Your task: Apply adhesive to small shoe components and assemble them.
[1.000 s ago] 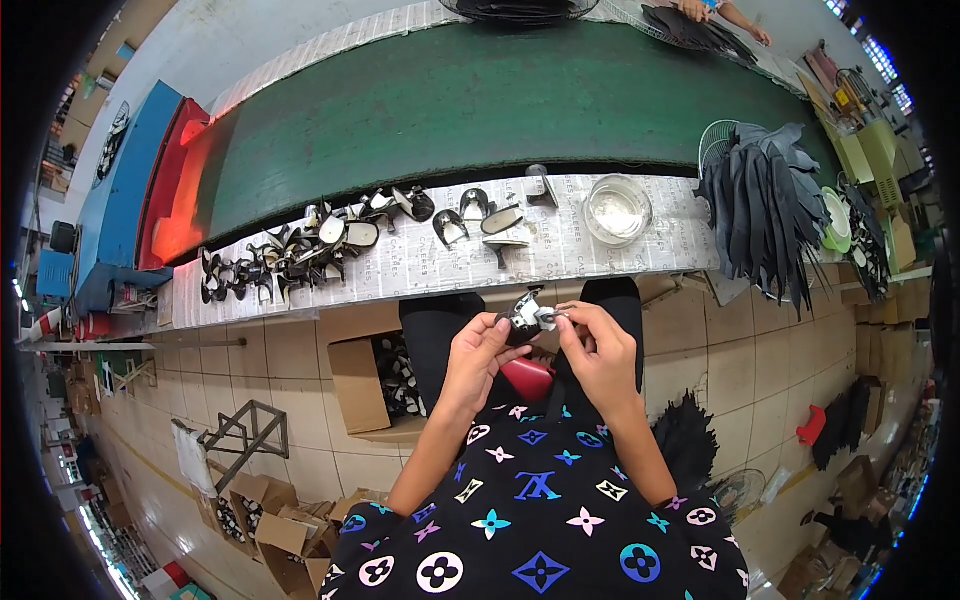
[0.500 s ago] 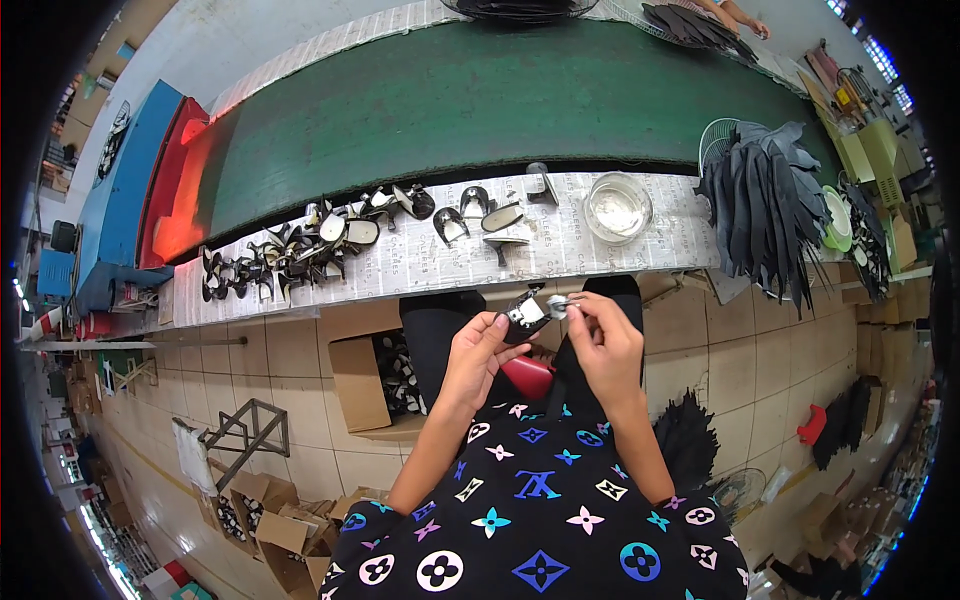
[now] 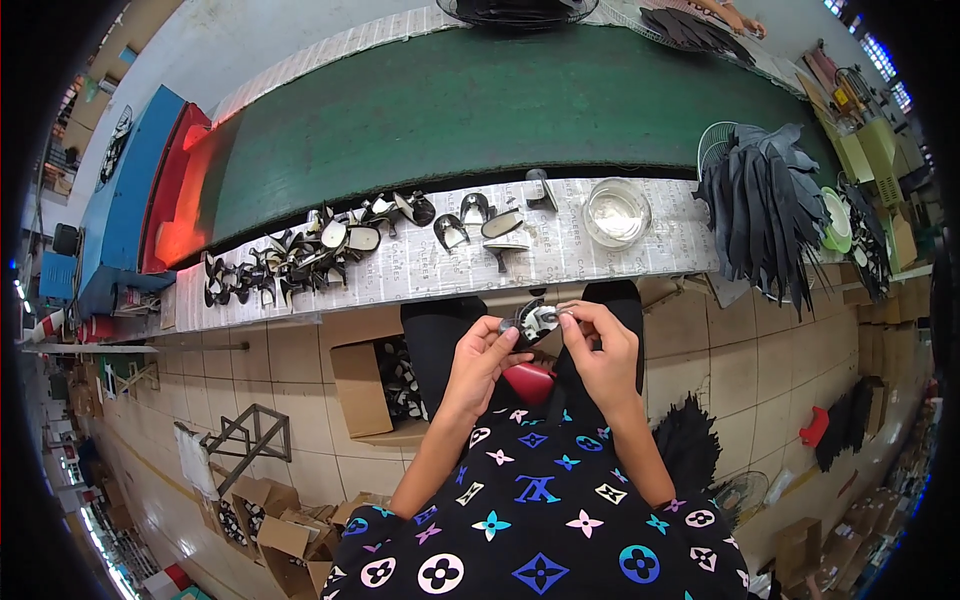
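Observation:
Above my lap, my left hand (image 3: 483, 362) is closed around a black shoe heel (image 3: 521, 331), its pale inner side turned up. My right hand (image 3: 603, 345) pinches a small whitish-grey piece (image 3: 547, 316) against that pale side; its exact kind is too small to make out. On the paper-covered ledge ahead, several loose black heels (image 3: 450, 234) with pale seats lie nearest to my hands. A larger heap of such heels (image 3: 333, 240) spreads to the left. A clear round bowl (image 3: 617, 213) stands to their right.
Beyond the ledge (image 3: 420, 277) runs a green conveyor belt (image 3: 480, 105), with a blue and red machine (image 3: 130, 190) at its left end. Dark strips (image 3: 755, 200) hang at the right. An open carton of heels (image 3: 360, 390) sits on the floor. Another person's hand (image 3: 745, 22) shows at far right.
The small pale piece in my right hand has moved left, from just beside the heel onto its pale side. My left hand keeps hold of the heel, which has tilted slightly.

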`<state>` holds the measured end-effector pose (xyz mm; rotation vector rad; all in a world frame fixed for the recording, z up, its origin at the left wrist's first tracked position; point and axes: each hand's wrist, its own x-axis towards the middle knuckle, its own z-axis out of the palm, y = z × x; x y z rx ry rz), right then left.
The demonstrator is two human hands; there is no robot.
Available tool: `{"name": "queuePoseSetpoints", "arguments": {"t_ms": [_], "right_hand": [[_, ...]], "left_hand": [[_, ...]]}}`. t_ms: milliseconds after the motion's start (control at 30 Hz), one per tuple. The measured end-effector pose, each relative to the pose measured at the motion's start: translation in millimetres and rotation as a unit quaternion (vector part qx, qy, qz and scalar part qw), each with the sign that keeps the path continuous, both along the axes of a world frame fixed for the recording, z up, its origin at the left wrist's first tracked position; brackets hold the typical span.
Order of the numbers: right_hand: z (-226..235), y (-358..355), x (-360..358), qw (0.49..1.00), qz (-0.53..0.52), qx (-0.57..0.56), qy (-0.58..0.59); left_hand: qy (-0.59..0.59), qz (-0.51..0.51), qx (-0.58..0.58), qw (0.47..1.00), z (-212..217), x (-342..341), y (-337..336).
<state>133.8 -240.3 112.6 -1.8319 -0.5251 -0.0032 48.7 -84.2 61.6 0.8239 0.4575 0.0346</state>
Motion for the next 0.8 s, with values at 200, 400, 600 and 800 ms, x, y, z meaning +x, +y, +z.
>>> {"name": "queuePoseSetpoints", "arguments": {"t_ms": [200,400,600,800], "right_hand": [[0.5,3.8,1.1,0.999,0.021,0.002,0.027],[-6.2,2.5,4.4,0.999,-0.002,-0.031,-0.014],[-4.1,-1.1,7.0,0.998,-0.033,-0.044,-0.032],[-5.6,-3.2,11.3,0.994,-0.037,0.031,0.1]], "left_hand": [[0.011,-0.011,0.027,1.0,5.1,1.0,-2.2],[0.008,-0.015,0.035,0.999,4.2,-0.4,-0.1],[0.007,-0.02,0.036,0.999,-2.7,-4.1,2.9],[0.028,-0.003,0.012,1.0,-4.3,-14.1,11.7]]}}
